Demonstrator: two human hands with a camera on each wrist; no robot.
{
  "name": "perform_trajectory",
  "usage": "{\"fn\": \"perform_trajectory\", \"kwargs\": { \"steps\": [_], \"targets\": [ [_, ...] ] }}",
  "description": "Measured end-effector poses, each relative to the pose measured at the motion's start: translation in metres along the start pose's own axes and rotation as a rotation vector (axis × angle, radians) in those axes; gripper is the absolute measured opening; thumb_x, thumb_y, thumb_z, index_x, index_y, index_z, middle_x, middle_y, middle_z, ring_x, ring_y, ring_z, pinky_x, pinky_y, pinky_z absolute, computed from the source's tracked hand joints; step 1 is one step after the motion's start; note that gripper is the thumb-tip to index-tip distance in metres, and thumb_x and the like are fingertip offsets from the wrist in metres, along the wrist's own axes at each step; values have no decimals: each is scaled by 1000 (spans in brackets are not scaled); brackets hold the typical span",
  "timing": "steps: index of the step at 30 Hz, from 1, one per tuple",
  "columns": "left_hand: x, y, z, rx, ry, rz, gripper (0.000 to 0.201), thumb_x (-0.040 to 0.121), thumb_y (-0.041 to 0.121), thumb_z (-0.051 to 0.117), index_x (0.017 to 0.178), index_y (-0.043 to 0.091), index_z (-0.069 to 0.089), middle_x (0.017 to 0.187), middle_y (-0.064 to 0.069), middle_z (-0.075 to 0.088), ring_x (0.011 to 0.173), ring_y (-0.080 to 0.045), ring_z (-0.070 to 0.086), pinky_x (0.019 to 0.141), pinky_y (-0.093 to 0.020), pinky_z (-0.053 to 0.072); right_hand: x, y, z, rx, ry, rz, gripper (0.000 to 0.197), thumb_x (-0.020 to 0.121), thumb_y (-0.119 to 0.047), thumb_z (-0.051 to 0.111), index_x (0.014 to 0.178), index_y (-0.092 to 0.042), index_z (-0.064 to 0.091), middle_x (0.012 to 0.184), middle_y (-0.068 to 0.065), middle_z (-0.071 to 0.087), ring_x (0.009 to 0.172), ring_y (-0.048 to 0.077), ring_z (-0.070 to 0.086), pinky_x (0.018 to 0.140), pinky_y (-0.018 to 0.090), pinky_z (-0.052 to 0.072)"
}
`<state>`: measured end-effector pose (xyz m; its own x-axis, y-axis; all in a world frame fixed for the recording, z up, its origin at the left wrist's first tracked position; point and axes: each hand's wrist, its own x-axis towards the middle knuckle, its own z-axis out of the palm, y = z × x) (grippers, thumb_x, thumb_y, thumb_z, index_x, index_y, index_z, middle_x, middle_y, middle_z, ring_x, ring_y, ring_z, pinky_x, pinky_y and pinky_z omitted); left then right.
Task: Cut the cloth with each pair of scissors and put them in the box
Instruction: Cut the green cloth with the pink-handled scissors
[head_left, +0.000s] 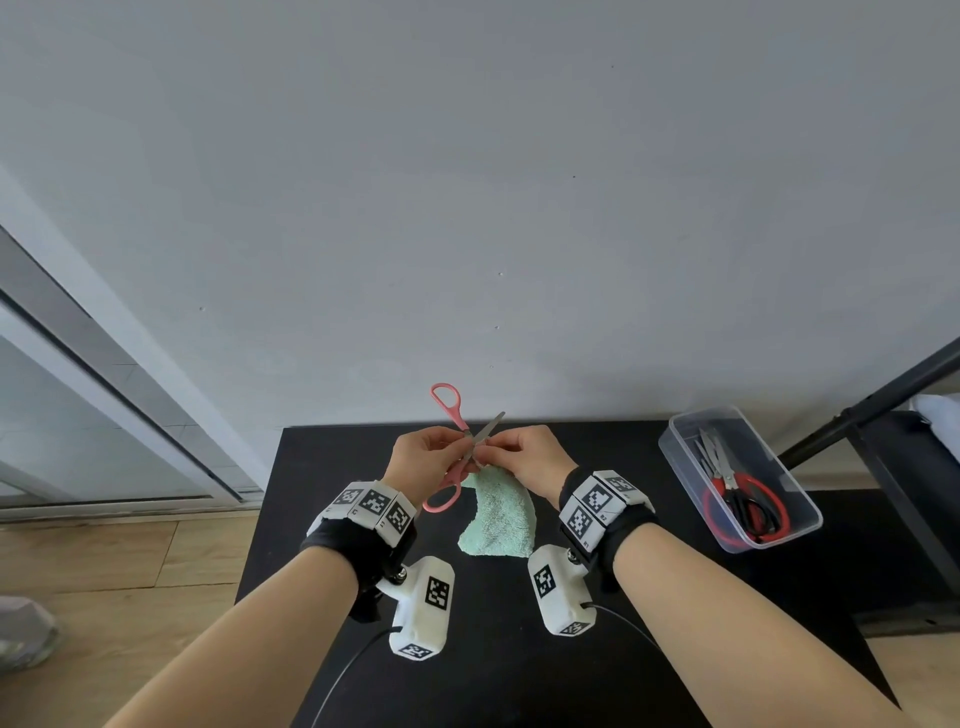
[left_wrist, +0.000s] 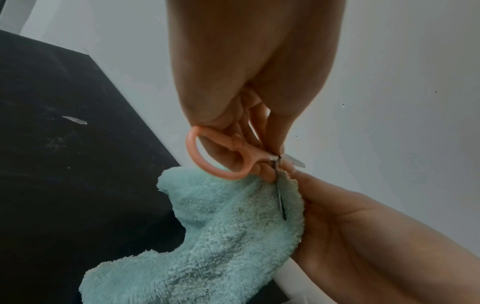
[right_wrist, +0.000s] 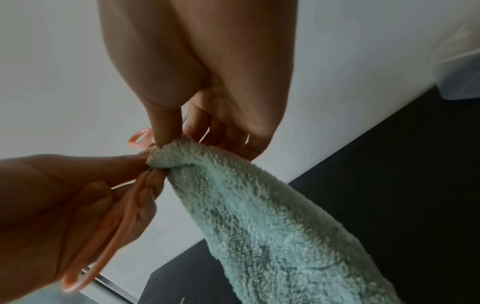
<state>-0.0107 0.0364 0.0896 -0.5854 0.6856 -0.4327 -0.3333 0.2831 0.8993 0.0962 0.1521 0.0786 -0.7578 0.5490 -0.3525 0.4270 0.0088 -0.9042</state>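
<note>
Pink-handled scissors (head_left: 451, 410) stand up above the table's far edge, blades spread. My left hand (head_left: 460, 457) grips them near the pivot, fingers curled round the lower handle (left_wrist: 218, 153). One blade (left_wrist: 281, 199) lies against the top edge of the mint-green cloth (head_left: 498, 514); the other blade (head_left: 491, 426) sticks out up and to the right. My right hand (head_left: 493, 451) pinches the cloth's top corner (right_wrist: 168, 153) right beside the pivot. The cloth hangs down onto the black table (head_left: 649, 597). The clear plastic box (head_left: 688, 491) sits at the right.
Red-handled and black-handled scissors (head_left: 748, 501) lie inside the box. A black stand pole (head_left: 872, 400) slants past the table's right side. A grey wall rises just behind the table. A small pale scrap (left_wrist: 75, 120) lies on the table to the left.
</note>
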Motion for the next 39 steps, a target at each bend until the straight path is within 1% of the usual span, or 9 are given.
{"fn": "perform_trajectory", "kwargs": {
  "steps": [3,7,13,16,20,24,29,35,39],
  "targets": [
    [-1,0,-1,0,5,2,7,87,8,66,82,3,68,73,-14,71,61,-18,67,60,-21,56,0,-1,1,-54,-21,6,19,87,-19,67,100,-6,72,92,6,70,84,12,65,83,23,51],
    [-2,1,-2,-31,-1,-12,9,87,6,65,88,-2,68,76,-16,71,58,-16,68,58,-20,55,-1,-3,0,-111,-39,10,20,89,-21,65,101,-7,71,90,4,70,78,7,63,73,16,48],
    [2,8,-3,-49,14,-19,11,87,3,63,94,-6,67,72,-15,70,51,-13,66,51,-17,53,-2,-7,0,-125,-27,-9,20,89,-21,65,99,-5,71,90,7,70,77,9,61,74,19,48],
    [4,8,-3,-43,23,-32,12,87,3,63,95,-6,67,74,-16,69,51,-12,66,50,-18,53,-2,-7,-1,-135,-21,1,21,88,-22,66,96,-4,72,94,15,71,81,15,62,80,28,50],
    [8,7,-5,-4,16,-49,14,86,5,65,96,-5,67,84,-22,69,55,-15,67,59,-23,58,-4,-2,-2,-123,-18,18,19,87,-22,67,94,-4,72,91,14,71,80,14,61,82,31,51],
    [10,6,-8,-26,45,-55,12,86,4,65,95,-3,68,79,-18,71,56,-16,67,68,-29,58,-5,0,-4,-110,-29,26,19,88,-23,67,94,-6,72,80,-1,67,75,8,61,72,18,48],
    [10,6,-7,-76,76,-66,7,87,1,64,91,-3,67,71,-14,70,51,-15,66,51,-21,54,-4,6,-10,-115,-59,66,19,86,-24,68,95,-7,72,83,-3,68,79,7,63,76,19,49],
    [15,6,-7,-65,153,-70,6,87,7,66,89,3,68,70,-11,69,53,-13,67,51,-21,55,-6,7,-23,-222,-86,83,26,87,-31,66,94,-7,73,88,1,70,82,9,63,78,20,50],
    [22,13,-27,-140,181,-105,5,87,8,66,86,4,66,73,-12,68,54,-14,67,50,-21,55,-10,12,-33,-141,16,73,23,86,-28,67,88,-7,74,88,0,70,85,10,63,87,27,50]
  ]
}}
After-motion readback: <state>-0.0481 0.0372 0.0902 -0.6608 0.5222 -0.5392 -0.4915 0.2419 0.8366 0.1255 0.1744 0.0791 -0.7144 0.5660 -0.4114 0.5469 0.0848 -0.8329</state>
